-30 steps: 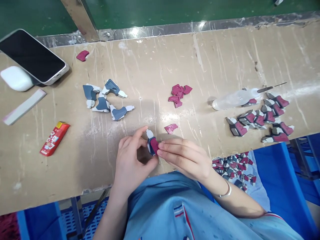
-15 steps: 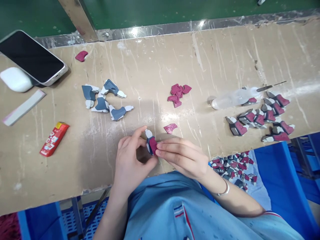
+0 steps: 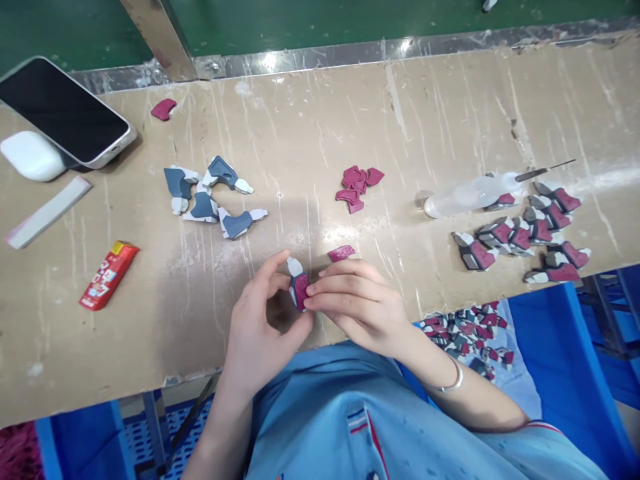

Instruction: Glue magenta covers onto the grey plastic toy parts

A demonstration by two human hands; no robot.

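Near the table's front edge, my left hand (image 3: pixel 260 320) grips a small plastic model part (image 3: pixel 299 287) between thumb and fingers. The part is grey-blue with a white peg at its upper end and a maroon panel on its face. My right hand (image 3: pixel 363 303) pinches the maroon side of the same part with its fingertips. Just beyond my right fingers lies a loose maroon panel (image 3: pixel 342 253). A small heap of maroon pieces (image 3: pixel 354 187) sits farther back. To the left are several grey-blue and white parts (image 3: pixel 204 207) without maroon panels.
A clear bottle with a thin needle tip (image 3: pixel 465 197) lies by several grey, white and maroon parts (image 3: pixel 520 233) at right. A blue bin (image 3: pixel 555 353) below holds more. At left are a phone (image 3: pixel 65 110), white case (image 3: pixel 33 157), pale strip (image 3: pixel 49 212) and red packet (image 3: pixel 109 275).
Both hands have shifted slightly left with the model part. It has turned a little, showing more of its maroon face. My right fingers now stand nearer the loose panel, partly covering it.
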